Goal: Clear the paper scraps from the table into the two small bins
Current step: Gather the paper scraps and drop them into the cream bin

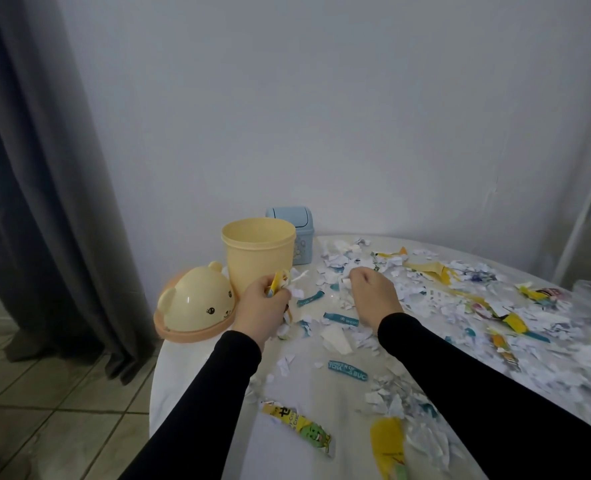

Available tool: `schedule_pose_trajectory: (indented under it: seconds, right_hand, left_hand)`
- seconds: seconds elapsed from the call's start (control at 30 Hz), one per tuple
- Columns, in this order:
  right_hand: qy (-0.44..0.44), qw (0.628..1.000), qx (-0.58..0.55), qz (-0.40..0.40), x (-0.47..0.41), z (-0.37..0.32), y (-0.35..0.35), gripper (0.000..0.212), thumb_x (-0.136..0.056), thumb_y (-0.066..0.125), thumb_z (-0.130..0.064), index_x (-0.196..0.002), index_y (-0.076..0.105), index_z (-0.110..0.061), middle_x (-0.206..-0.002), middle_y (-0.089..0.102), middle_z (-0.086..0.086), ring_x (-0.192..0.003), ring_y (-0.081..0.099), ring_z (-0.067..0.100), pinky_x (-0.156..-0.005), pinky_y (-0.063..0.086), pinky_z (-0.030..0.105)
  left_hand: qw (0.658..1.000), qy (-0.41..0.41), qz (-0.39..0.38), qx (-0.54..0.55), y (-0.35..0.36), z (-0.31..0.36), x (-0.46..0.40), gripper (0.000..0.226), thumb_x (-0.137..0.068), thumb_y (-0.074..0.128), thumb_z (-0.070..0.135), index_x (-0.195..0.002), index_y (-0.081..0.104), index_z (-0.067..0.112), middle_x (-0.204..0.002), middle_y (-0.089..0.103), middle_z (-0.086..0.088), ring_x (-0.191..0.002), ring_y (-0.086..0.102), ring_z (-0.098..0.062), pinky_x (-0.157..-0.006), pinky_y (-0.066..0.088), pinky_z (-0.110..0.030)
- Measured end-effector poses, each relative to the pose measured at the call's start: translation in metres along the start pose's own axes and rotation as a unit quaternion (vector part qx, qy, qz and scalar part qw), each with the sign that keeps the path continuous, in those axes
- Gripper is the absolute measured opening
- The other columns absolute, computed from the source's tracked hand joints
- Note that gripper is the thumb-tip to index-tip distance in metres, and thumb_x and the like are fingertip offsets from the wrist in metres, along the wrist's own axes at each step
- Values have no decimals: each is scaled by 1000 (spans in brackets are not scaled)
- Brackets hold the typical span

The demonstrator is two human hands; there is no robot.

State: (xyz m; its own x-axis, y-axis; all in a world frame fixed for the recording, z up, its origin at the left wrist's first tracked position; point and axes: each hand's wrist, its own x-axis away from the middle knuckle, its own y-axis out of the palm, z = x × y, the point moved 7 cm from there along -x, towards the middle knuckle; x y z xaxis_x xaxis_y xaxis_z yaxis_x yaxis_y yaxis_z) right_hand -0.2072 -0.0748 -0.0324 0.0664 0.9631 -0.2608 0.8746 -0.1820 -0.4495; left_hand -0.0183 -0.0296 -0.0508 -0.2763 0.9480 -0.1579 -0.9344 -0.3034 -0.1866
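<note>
Torn paper scraps (425, 306), white, yellow and teal, litter the white table (211, 441). An open yellow bin (259, 254) stands at the table's far left edge. Its bear-shaped lid (195, 304) lies beside it to the left. Behind the yellow bin stands a blue bin (295, 233) with a swing lid. My left hand (261, 306) grips a bunch of yellow and white scraps just in front of the yellow bin. My right hand (373, 294) is curled over the pile and pinches white scraps at its fingertips.
A grey curtain (44, 168) hangs at the left, over a tiled floor (62, 410). The table's rounded edge runs close to the lid. A white frame (585, 209) stands at the far right by the wall.
</note>
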Motion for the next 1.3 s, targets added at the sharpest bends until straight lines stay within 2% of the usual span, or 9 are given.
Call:
schedule_pose_trajectory:
  seconds: [0.1, 0.17, 0.2, 0.27, 0.47, 0.7, 0.9, 1.1, 1.3]
  right_hand:
    - [20, 998, -54, 15, 1, -7, 2, 27, -93, 39, -23, -73, 38, -6, -69, 35, 13, -62, 32, 22, -53, 28, 33]
    - [24, 997, -72, 17, -2, -8, 7, 43, -94, 42, -33, -86, 51, 9, -86, 52, 26, -77, 47, 36, -70, 45, 34]
    - [21, 997, -73, 16, -3, -9, 9, 49, -95, 42, -37, -95, 56, 9, -94, 58, 24, -84, 51, 35, -77, 46, 37]
    - [9, 998, -64, 8, -5, -13, 14, 53, -96, 40, -43, -100, 59, 6, -92, 59, 13, -84, 51, 25, -73, 40, 34]
    - [-40, 998, -56, 11, -20, -33, 23, 34, -98, 41, -31, -74, 44, -7, -71, 42, 7, -65, 37, 18, -56, 30, 27]
    - [-76, 986, -149, 23, -55, -87, 39, 29, -94, 41, -30, -76, 46, -8, -67, 34, 4, -63, 35, 19, -62, 36, 32]
    - [-112, 968, -223, 32, -93, -137, 61, 33, -93, 42, -31, -79, 48, -2, -68, 38, 6, -65, 37, 21, -61, 37, 34]
    - [-118, 963, -239, 30, -118, -137, 96, 30, -94, 40, -32, -73, 45, -12, -68, 39, 4, -65, 38, 22, -61, 36, 37]
    - [-114, 971, -210, 6, -129, -124, 111, 33, -96, 37, -31, -82, 52, -6, -70, 43, 3, -69, 43, 20, -65, 42, 36]
  left_hand:
    - [1000, 16, 11, 22, 0, 8, 3, 16, -90, 51, 11, -76, 53, 17, -59, 42, 3, -54, 38, -12, -47, 34, -19]
    - [999, 29, 15, 34, 0, 12, 4, 15, -91, 50, 11, -77, 54, 18, -59, 42, 3, -54, 39, -10, -45, 35, -15]
    - [999, 35, 17, 37, 0, 14, 4, 15, -91, 50, 11, -79, 55, 19, -58, 43, 4, -53, 39, -10, -46, 36, -16]
    - [998, 46, 19, 35, -1, 18, 3, 13, -91, 50, 12, -83, 57, 19, -59, 44, 4, -53, 40, -9, -49, 36, -18]
    - [993, 105, 30, 36, -5, 45, -10, 13, -92, 50, 15, -97, 61, 18, -63, 50, 9, -56, 45, -5, -51, 37, -15]
    - [986, 139, 81, 40, -27, 81, -51, 17, -92, 50, 18, -105, 60, 16, -66, 53, 7, -44, 46, 2, -41, 35, -13]
    - [982, 151, 110, 41, -48, 98, -103, 22, -91, 49, 16, -109, 62, 17, -68, 56, 4, -55, 50, -8, -51, 40, -21]
    - [982, 145, 109, 51, -51, 88, -140, 20, -91, 50, 18, -106, 63, 17, -73, 59, 3, -59, 55, -10, -56, 46, -22]
    - [983, 149, 106, 7, -50, 78, -157, 22, -91, 51, 20, -111, 60, 21, -80, 62, 6, -64, 58, -7, -56, 46, -19]
